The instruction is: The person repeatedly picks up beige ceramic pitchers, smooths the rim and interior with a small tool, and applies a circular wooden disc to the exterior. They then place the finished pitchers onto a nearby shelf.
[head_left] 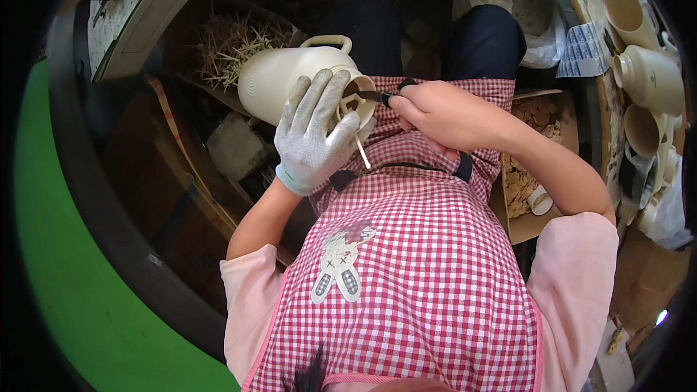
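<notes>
Across my lap lies a cream plastic jug (268,80) with a loop handle, its round mouth turned to the right. My left hand (311,138), in a grey-white coated glove, is wrapped over the jug beside its mouth. My bare right hand (443,110) is closed around the black handle of a knife (376,97), its blade at the mouth's rim. A thin cream plastic strip (362,152) sticks out below the rim; whether it is attached cannot be seen. The blade's tip is partly hidden inside the mouth.
A heap of thin cream strips (236,51) sits behind the jug. Right of my lap stands a cardboard box (530,229) holding flat tan scraps and a small white ring. Several cream containers (650,83) crowd the bench at right, near a blue-and-white printed sheet (582,51).
</notes>
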Demonstrator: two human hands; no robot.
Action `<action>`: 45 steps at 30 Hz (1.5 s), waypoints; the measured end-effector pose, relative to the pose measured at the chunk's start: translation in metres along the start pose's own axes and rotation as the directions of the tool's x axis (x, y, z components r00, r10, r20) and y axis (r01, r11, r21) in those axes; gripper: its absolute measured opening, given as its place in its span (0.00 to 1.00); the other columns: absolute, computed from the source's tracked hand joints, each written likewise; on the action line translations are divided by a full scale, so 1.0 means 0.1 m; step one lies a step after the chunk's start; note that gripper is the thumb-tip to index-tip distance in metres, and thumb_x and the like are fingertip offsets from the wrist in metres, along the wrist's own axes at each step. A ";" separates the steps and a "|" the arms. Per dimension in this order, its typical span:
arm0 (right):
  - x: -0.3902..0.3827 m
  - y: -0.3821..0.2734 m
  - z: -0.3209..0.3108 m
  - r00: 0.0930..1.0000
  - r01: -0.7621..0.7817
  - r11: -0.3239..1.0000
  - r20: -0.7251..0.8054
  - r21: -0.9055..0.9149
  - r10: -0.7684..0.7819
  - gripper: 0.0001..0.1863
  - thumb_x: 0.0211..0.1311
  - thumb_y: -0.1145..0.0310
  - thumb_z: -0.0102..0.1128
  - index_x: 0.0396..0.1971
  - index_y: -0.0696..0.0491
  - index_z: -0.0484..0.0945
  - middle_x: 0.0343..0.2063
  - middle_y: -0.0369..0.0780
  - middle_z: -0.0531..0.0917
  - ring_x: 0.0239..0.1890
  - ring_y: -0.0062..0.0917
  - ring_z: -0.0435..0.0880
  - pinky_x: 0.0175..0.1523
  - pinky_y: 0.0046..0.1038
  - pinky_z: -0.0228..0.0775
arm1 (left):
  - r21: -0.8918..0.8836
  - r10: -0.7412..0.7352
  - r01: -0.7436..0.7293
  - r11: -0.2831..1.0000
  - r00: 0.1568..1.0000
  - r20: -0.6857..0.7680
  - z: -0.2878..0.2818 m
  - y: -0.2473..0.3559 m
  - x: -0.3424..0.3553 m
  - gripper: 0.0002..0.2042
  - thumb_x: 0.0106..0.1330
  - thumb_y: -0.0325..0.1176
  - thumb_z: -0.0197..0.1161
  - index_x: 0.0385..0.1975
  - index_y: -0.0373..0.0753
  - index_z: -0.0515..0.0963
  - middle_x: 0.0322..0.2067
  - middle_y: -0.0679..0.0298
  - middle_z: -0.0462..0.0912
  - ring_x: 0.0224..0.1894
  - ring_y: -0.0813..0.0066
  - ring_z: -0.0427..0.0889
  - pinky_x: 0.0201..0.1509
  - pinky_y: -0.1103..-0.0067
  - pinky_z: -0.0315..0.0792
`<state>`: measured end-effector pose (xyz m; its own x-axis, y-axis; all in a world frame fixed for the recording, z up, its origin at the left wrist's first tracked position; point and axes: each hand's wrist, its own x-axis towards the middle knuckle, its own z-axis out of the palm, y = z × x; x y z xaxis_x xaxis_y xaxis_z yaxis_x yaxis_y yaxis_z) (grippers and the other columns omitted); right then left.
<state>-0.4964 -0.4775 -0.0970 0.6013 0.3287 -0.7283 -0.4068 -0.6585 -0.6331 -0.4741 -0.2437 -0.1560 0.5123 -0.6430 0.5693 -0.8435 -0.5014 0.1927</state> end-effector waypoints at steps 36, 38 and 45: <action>0.38 -0.16 0.03 0.780 -0.282 0.292 0.396 0.914 -0.485 0.20 0.83 0.52 0.39 0.33 0.52 0.68 0.11 0.32 0.66 0.08 0.17 0.63 0.12 0.19 0.56 | -0.037 -0.345 0.356 0.934 0.867 -0.360 0.01 -0.84 -0.05 0.29 0.50 0.36 0.82 0.49 0.40 0.72 0.58 0.60 0.70 0.51 0.65 0.77 0.56 0.70 0.74; 0.14 0.05 -0.14 0.860 -0.156 0.306 0.281 0.939 -0.425 0.24 0.83 0.50 0.39 0.32 0.53 0.70 0.10 0.34 0.67 0.06 0.17 0.64 0.10 0.17 0.58 | -0.163 -0.401 0.375 0.912 0.744 -0.535 -0.18 -1.19 -0.01 0.34 0.50 0.28 0.85 0.55 0.32 0.70 0.55 0.58 0.71 0.49 0.66 0.79 0.61 0.68 0.78; -0.50 0.99 -0.45 0.915 0.363 0.282 -0.397 0.888 0.069 0.22 0.84 0.50 0.39 0.32 0.51 0.68 0.10 0.33 0.65 0.06 0.18 0.60 0.13 0.17 0.52 | -0.057 -0.452 0.543 0.838 0.632 -0.630 -0.62 -2.08 -0.13 0.28 0.52 0.29 0.79 0.52 0.26 0.76 0.53 0.51 0.81 0.51 0.60 0.82 0.60 0.67 0.79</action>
<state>-0.5353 -0.5896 -0.1111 0.7952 -0.0129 -0.6063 -0.5070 0.5345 -0.6763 -0.3152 -0.0945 -0.1538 0.6033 0.1848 0.7758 -0.4379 -0.7363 0.5159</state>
